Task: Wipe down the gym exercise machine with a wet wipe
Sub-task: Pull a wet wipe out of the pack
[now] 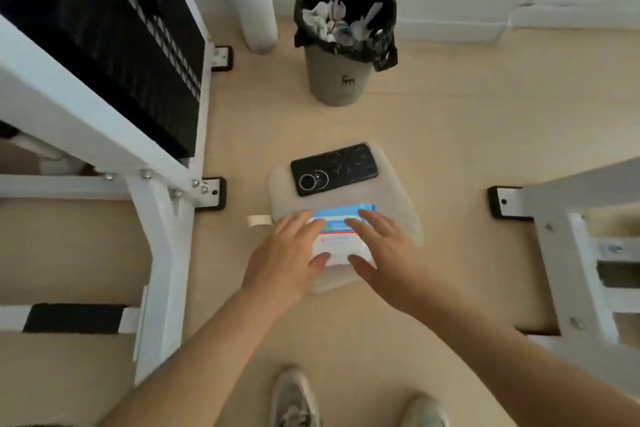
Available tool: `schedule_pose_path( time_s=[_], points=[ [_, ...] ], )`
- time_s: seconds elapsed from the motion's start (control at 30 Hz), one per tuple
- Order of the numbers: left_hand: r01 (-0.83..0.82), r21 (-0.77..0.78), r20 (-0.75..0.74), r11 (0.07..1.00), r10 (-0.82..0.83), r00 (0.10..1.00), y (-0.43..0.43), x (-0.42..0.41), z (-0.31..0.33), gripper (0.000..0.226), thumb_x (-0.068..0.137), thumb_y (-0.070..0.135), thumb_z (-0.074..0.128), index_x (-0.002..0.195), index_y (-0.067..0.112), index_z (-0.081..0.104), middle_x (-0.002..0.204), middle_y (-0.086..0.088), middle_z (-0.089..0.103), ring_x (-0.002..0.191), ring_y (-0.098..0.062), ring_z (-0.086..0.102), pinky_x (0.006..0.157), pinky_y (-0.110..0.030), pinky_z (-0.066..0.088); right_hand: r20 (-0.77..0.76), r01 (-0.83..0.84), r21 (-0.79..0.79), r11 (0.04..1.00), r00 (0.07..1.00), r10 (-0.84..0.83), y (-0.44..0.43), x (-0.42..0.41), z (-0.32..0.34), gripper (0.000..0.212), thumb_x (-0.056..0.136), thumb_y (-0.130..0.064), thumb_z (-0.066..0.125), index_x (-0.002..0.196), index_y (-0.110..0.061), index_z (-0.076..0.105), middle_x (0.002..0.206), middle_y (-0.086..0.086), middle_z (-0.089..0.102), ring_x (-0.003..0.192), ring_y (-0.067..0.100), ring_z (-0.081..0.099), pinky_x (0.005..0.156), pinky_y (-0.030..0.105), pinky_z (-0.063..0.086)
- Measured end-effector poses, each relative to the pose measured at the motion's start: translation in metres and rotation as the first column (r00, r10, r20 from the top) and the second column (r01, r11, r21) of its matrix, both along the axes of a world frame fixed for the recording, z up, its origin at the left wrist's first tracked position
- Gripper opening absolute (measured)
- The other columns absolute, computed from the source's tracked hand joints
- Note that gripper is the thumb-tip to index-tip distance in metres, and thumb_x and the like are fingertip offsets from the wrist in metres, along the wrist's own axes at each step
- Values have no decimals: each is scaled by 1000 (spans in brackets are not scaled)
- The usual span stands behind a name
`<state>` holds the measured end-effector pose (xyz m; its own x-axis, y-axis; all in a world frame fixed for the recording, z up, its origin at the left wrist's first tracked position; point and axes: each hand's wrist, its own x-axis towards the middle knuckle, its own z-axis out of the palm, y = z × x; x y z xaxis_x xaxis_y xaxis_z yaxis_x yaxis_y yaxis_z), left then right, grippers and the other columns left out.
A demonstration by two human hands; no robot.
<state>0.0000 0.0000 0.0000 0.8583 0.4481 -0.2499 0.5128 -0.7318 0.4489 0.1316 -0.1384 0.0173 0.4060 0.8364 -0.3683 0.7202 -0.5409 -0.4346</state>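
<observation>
A blue and white pack of wet wipes [337, 230] lies on a small white stool [394, 198] in the middle of the floor. My left hand [291, 256] reaches to the pack's left side with fingers spread and nearly straight, fingertips at its edge. My right hand [381, 250] comes in from the right the same way, fingers extended over the pack's right side. Neither hand grips it. The white gym machine frame [152, 184] with its black weight stack [114, 45] stands at the left.
A black phone [334, 169] lies on the far part of the stool. A grey bin [341, 42] with a black liner and crumpled wipes stands beyond. Another white machine frame [581, 246] is at the right. My shoes [294, 399] show at the bottom.
</observation>
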Motion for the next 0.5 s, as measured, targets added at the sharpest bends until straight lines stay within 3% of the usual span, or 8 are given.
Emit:
schedule_pose_path(
  time_s=[0.03,0.1,0.17,0.3,0.37,0.4,0.43,0.5],
  points=[
    [31,8,26,999,-31,999,3,3,-23,53,88,39,63,135,17,52,146,-3,44,134,-22,40,97,-40,48,14,-50,16,999,999,50,5,1,-23,57,96,-34,58,148,-23,36,158,1,28,144,21,26,110,37,36],
    [84,98,100,992,-94,991,8,4,-58,57,83,50,56,128,15,57,136,-6,55,122,-22,49,87,-38,55,137,-170,106,980,978,155,12,9,-60,52,85,-34,71,133,-18,57,139,7,53,122,30,54,83,43,56],
    [88,167,185,982,-119,975,16,3,-84,61,78,57,50,121,15,62,126,-3,61,113,-19,53,83,-32,54,298,-307,226,925,925,234,15,21,-84,36,83,-39,65,111,-16,70,110,5,67,91,29,66,56,34,56],
    [14,146,410,989,-73,909,23,5,-100,62,70,59,60,112,15,68,117,3,64,105,-11,53,88,-20,41,477,-523,290,802,805,353,19,41,-93,42,96,-45,40,103,-19,72,92,-1,68,76,24,63,49,31,50],
    [-9,62,492,998,-23,870,25,7,-106,63,67,59,66,114,18,67,116,10,62,103,-9,54,89,-13,39,349,-497,356,791,856,381,26,51,-91,42,98,-48,37,102,-24,72,87,-5,67,75,21,59,55,34,50],
    [-28,3,499,1000,22,866,25,9,-107,65,64,59,70,119,24,64,116,18,59,104,-7,55,90,-11,39,205,-414,385,825,910,361,33,56,-86,44,99,-51,38,97,-24,72,81,-6,66,72,17,57,59,35,50],
    [-63,-78,480,995,93,872,24,9,-106,72,60,59,76,124,34,57,117,24,57,104,-3,54,90,-11,41,23,-286,398,872,953,302,41,63,-85,48,98,-55,40,90,-21,72,75,-4,65,67,14,56,60,34,49],
    [-129,-279,394,952,236,888,22,8,-104,97,53,53,87,134,55,35,119,28,53,109,5,52,91,-19,48,-315,38,365,930,945,85,57,77,-89,45,93,-52,50,80,-14,68,71,7,64,60,12,55,59,33,50]
  ],
)
